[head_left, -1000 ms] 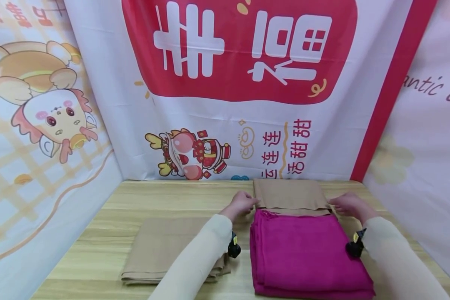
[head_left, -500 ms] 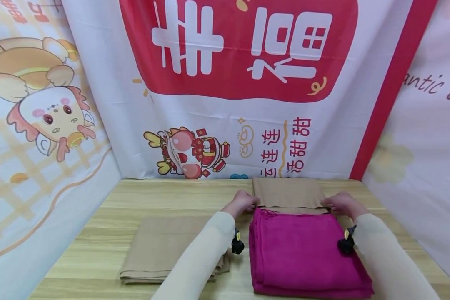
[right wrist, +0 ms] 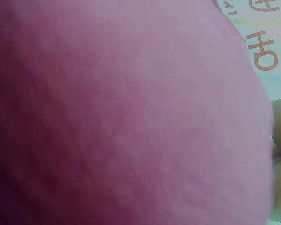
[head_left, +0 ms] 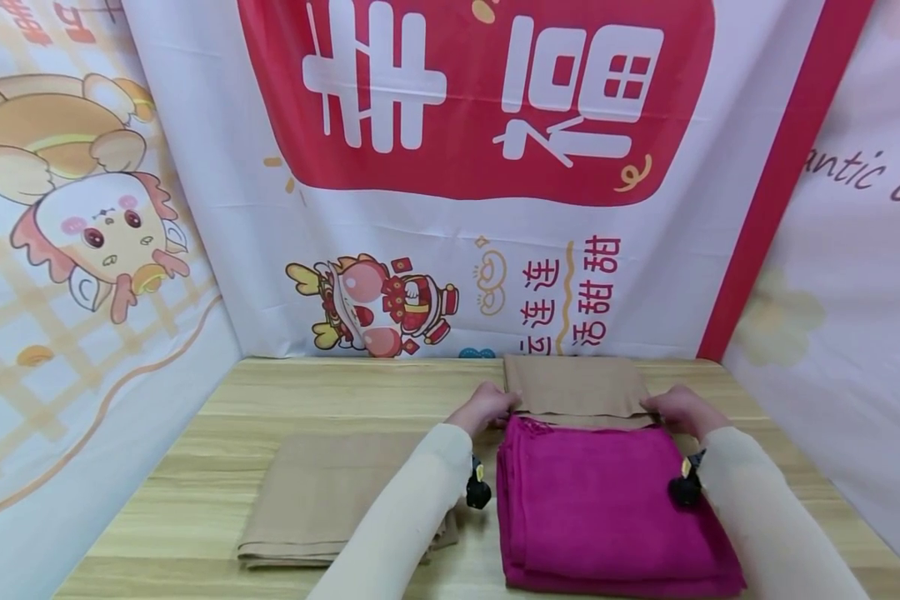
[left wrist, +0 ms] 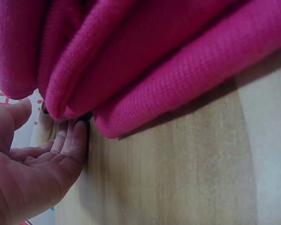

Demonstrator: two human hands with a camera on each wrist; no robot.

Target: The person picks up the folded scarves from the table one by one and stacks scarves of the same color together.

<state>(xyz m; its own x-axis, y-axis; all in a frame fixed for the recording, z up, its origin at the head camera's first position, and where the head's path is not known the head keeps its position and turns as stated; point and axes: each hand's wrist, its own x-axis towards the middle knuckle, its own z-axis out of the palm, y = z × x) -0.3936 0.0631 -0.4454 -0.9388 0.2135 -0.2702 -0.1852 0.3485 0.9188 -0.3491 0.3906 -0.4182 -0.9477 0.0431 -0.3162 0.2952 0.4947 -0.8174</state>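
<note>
A folded brown cloth [head_left: 577, 385] lies at the back of the table, its near part running under a folded magenta cloth [head_left: 600, 500]. At the brown cloth's left corner, my left hand [head_left: 489, 405] holds the edge. In the left wrist view the fingers [left wrist: 74, 140] reach in beneath the layers, with the thumb [left wrist: 21, 114] above. My right hand [head_left: 678, 408] pinches the right edge of the same cloth. Magenta fabric [right wrist: 131, 117] fills most of the right wrist view and hides nearly all of that hand.
Another folded brown cloth [head_left: 330, 492] lies on the left of the wooden table [head_left: 195, 483], partly behind the left sleeve [head_left: 405, 508]. A printed white and red curtain [head_left: 465, 175] hangs right behind the table's back edge, with more printed curtains on both sides.
My right hand has shifted slightly left, inward along the brown cloth's edge. The left hand stays at its corner. Both folded stacks lie almost the same, the view having tilted slightly.
</note>
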